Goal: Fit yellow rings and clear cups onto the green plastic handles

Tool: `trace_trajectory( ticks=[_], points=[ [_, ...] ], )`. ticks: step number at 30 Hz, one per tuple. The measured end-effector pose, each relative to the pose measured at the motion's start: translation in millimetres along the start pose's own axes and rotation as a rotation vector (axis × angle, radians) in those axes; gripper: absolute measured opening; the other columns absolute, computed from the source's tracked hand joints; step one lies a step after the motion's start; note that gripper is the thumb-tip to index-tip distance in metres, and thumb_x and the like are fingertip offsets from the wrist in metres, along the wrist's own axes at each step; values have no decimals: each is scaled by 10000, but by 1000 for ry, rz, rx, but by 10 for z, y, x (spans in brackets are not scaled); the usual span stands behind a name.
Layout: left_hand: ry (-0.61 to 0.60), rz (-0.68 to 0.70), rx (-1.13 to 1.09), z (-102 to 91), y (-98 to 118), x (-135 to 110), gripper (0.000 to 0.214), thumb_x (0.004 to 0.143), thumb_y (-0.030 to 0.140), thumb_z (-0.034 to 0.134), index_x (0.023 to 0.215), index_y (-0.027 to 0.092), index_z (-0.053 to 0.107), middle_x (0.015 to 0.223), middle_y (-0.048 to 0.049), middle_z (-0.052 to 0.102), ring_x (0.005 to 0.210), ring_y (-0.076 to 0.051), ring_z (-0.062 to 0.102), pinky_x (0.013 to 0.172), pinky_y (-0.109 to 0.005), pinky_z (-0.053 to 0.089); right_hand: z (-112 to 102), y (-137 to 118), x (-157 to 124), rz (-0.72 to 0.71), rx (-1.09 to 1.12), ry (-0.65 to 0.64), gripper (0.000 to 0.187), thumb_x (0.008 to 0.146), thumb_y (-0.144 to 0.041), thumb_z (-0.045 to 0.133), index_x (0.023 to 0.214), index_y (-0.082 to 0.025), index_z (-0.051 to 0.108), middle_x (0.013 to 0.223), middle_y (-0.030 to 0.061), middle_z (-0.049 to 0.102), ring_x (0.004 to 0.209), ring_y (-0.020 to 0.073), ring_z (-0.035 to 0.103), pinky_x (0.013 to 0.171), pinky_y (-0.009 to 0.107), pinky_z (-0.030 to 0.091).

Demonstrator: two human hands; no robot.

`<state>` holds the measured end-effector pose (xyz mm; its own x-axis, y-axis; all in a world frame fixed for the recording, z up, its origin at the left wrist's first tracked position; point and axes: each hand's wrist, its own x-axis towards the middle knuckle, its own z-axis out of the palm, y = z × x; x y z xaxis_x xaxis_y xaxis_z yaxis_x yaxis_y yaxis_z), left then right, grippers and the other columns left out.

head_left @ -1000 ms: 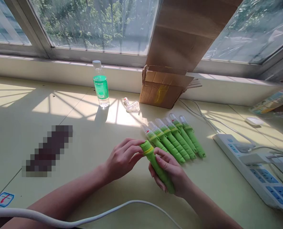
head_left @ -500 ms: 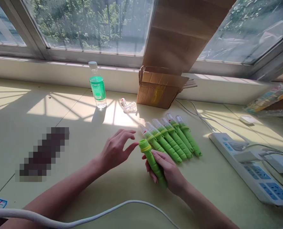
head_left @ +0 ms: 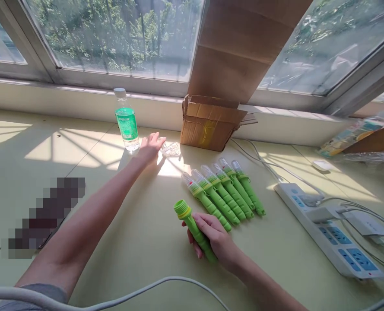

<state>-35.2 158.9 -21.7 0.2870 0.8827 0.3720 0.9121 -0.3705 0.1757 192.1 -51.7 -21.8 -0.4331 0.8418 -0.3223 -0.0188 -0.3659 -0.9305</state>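
Observation:
My right hand (head_left: 213, 235) is wrapped around a green ribbed flashlight-like handle (head_left: 196, 229). Its threaded, uncapped end with a yellow ring points up and left. My left hand (head_left: 151, 149) reaches far out over the table, fingers stretched and parted, beside the clear plastic pieces (head_left: 171, 149). It hides part of those pieces, and whether the fingertips touch one is unclear. Just beyond my right hand, several green handles with clear domed caps (head_left: 222, 190) lie side by side in a slanted row.
Left of my left hand stands a water bottle (head_left: 127, 125). A cardboard box (head_left: 209, 127) sits against the window ledge. At right lies a power strip (head_left: 328, 233) with plugs and cables. A white cable (head_left: 166, 280) crosses the foreground. A blurred dark object (head_left: 46, 218) lies at left.
My left hand has moved away from the handle's threaded end, forward and left to the clear plastic pieces. My right hand keeps holding the green handle. The view has shifted slightly.

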Motion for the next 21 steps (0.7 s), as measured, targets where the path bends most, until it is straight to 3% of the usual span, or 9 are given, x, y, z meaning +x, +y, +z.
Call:
trace_trajectory(
  ticks=[3,7,12,17,21],
  points=[
    [-39,23,14,49,-40,128,438,774,-5,510,1163,191,555,1435,-150,378,1353,-326,281,1051,-541,259,1,-1,3,-2,-12,-17,401,897,-491,444,826,-128,600,568,-18,546,356,73,469,355,187,314],
    [-70,59,11,62,-77,191,128,857,111,527,948,135,614,1326,-151,491,1301,-308,350,1047,-532,286,-1,0,7,13,-15,-18,407,898,-499,440,823,-132,601,567,-17,556,355,74,475,355,184,310],
    [-94,69,-25,44,-125,66,316,902,327,531,1165,151,537,1185,-90,562,1021,-201,580,865,-413,509,-9,-3,-3,26,-19,-27,405,900,-498,440,810,-134,592,578,-15,555,360,71,475,358,182,307],
    [-37,-29,-94,-97,-63,-68,121,852,168,538,913,117,628,927,-137,656,975,-277,604,883,-466,455,-4,-28,-6,-1,-21,-27,400,912,-487,422,840,-134,597,589,-15,542,382,82,479,379,201,335],
    [15,-78,-245,-379,232,-329,173,877,267,504,983,160,590,916,-87,686,867,-214,658,758,-341,508,-12,-55,-4,-94,-65,29,329,883,-470,498,832,-157,585,647,-17,524,440,88,480,436,231,377]
  ],
)
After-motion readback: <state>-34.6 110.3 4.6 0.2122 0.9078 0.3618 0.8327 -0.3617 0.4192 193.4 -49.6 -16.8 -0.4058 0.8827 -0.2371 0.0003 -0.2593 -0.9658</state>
